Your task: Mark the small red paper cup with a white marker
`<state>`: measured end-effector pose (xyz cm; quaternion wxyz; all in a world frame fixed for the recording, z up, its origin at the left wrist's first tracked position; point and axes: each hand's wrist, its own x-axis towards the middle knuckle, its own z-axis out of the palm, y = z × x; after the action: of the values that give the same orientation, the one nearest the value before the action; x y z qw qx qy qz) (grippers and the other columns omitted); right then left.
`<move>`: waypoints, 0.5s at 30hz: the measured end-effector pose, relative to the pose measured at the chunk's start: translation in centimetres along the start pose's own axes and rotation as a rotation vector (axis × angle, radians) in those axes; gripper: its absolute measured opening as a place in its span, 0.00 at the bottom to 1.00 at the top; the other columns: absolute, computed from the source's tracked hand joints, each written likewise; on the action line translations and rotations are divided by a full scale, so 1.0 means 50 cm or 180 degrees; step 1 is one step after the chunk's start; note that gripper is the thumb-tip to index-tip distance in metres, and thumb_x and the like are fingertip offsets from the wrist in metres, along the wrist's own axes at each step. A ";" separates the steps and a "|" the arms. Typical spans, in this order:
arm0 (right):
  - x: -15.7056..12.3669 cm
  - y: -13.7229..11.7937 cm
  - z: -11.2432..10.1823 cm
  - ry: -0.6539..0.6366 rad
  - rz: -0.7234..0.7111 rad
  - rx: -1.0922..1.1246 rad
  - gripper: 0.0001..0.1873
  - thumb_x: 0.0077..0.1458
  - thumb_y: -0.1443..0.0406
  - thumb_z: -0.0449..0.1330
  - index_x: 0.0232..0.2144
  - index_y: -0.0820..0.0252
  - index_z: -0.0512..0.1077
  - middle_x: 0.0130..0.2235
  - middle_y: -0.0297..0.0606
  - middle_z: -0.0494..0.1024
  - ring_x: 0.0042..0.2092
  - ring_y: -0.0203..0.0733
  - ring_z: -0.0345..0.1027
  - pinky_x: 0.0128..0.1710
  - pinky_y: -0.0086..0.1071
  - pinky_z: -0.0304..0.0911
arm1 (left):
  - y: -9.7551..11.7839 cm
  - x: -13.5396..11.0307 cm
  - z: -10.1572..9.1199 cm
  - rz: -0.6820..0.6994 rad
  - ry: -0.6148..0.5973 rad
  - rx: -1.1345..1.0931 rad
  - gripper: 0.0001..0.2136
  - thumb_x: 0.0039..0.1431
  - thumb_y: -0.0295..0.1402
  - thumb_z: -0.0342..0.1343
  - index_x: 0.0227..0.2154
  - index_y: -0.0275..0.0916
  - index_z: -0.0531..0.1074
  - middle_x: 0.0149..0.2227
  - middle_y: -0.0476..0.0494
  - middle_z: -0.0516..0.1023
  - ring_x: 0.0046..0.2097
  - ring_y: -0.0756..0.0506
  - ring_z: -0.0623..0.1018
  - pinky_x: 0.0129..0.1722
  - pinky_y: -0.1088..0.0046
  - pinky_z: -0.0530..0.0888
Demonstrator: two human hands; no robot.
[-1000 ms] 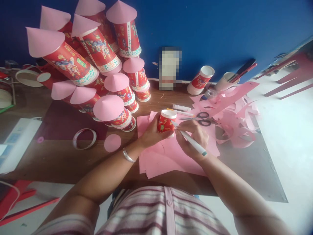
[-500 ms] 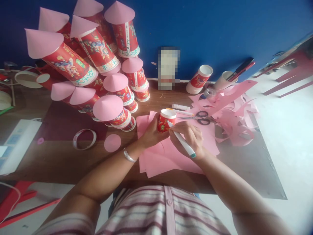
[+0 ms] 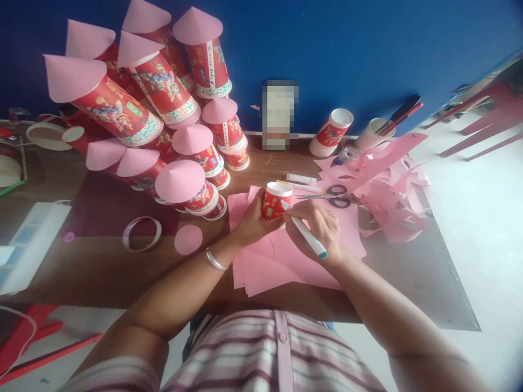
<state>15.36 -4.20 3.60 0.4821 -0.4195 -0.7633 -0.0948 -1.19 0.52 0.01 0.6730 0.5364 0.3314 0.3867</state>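
Note:
A red printed paper cup (image 3: 271,202) with a white rim stands nearly upright in my left hand (image 3: 252,222), whose fingers wrap its left side and base. My right hand (image 3: 320,223) grips a white marker (image 3: 305,235) with a green end cap. Its tip points at the front of the cup, close to or touching the print; I cannot tell which. Beneath both hands lie pink paper sheets (image 3: 261,267). Just beyond, scissors (image 3: 337,197) rest beside a white glue stick (image 3: 301,179).
Red cups with pink cone tops (image 3: 180,182) are stacked at the left. A pink paper disc (image 3: 188,240) and a tape ring (image 3: 141,234) lie nearer. Right are pink scraps (image 3: 392,204), clear tape (image 3: 349,154), another cup (image 3: 331,132) and a pen holder (image 3: 375,134).
The camera view has shifted slightly. Both hands keep their holds on the cup and the marker, and the marker tip stays at the cup's front.

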 end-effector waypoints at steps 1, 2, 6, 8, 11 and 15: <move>0.002 0.000 -0.001 0.0029 0.0005 -0.0022 0.12 0.60 0.75 0.60 0.42 0.55 0.69 0.30 0.31 0.78 0.29 0.37 0.75 0.28 0.30 0.70 | 0.002 0.001 0.000 -0.0024 0.0005 0.0001 0.31 0.49 0.44 0.73 0.51 0.40 0.66 0.44 0.43 0.75 0.44 0.44 0.76 0.42 0.67 0.75; 0.003 0.001 -0.002 0.0038 0.0025 -0.0036 0.12 0.60 0.75 0.60 0.42 0.54 0.69 0.29 0.31 0.78 0.29 0.37 0.74 0.28 0.30 0.69 | 0.005 0.001 0.000 -0.0052 0.0015 -0.0006 0.32 0.49 0.45 0.73 0.52 0.40 0.66 0.45 0.43 0.75 0.45 0.44 0.76 0.43 0.67 0.75; 0.005 0.003 -0.007 0.0034 0.0162 -0.0068 0.12 0.59 0.75 0.61 0.39 0.54 0.68 0.29 0.30 0.78 0.29 0.37 0.75 0.29 0.29 0.69 | 0.017 0.001 0.002 -0.0222 0.0017 -0.0115 0.33 0.46 0.47 0.74 0.51 0.40 0.67 0.44 0.43 0.76 0.44 0.44 0.77 0.42 0.66 0.76; 0.005 0.004 -0.011 0.0043 0.0234 -0.0112 0.11 0.60 0.74 0.61 0.39 0.54 0.68 0.30 0.31 0.78 0.30 0.37 0.75 0.29 0.30 0.69 | 0.018 0.000 0.001 -0.0279 -0.0002 -0.0187 0.32 0.46 0.45 0.75 0.51 0.40 0.67 0.44 0.44 0.76 0.44 0.44 0.77 0.42 0.67 0.76; 0.007 0.006 -0.017 0.0028 0.0383 -0.0128 0.09 0.61 0.74 0.61 0.38 0.54 0.69 0.30 0.31 0.79 0.30 0.37 0.76 0.29 0.29 0.69 | 0.010 -0.001 -0.002 -0.0330 -0.0062 -0.0348 0.29 0.49 0.40 0.74 0.51 0.40 0.69 0.43 0.45 0.77 0.43 0.46 0.77 0.43 0.68 0.76; 0.008 0.009 -0.021 0.0026 0.0529 0.0020 0.08 0.60 0.72 0.61 0.37 0.54 0.69 0.31 0.31 0.79 0.30 0.36 0.76 0.29 0.29 0.69 | -0.005 -0.002 -0.011 -0.0355 -0.0170 -0.0695 0.27 0.49 0.39 0.74 0.50 0.40 0.71 0.44 0.44 0.78 0.45 0.44 0.79 0.46 0.65 0.76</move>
<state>16.31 -4.24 4.36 0.4927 -0.4795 -0.7242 -0.0537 -1.67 0.68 -0.35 0.7564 0.4507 0.2986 0.3681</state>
